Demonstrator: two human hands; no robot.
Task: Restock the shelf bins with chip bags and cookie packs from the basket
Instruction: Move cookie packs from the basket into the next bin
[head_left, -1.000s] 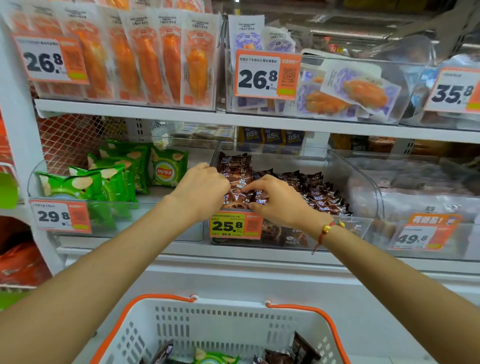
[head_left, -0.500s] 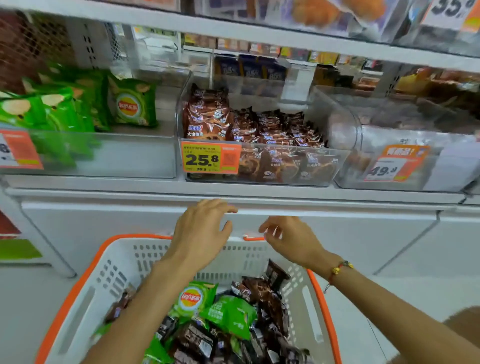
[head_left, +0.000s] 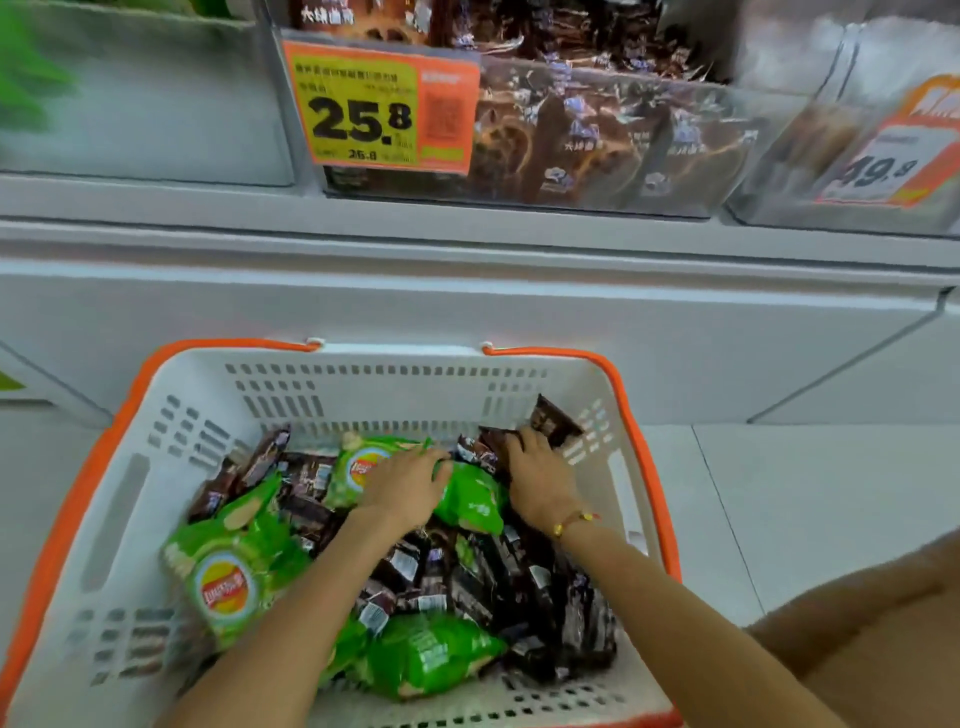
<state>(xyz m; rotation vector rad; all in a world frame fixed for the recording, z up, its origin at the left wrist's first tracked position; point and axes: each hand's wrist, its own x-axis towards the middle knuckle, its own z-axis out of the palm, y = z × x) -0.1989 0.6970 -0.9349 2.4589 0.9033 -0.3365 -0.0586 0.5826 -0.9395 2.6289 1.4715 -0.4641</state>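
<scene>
Basket (head_left: 130, 499) on pale floor; left hand (head_left: 402, 486) flat on chip bag (head_left: 467, 499), right hand (head_left: 537, 480) gripping cookie pack (head_left: 488, 449).

Left hand's fingers (head_left: 441, 460) hidden behind a green chip bag (head_left: 470, 499).

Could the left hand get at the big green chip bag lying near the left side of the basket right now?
Probably yes. That green chip bag lies on top of the pile with nothing over it, and the left hand rests on another green bag just beyond it in the same basket, so it need only draw back.
</scene>
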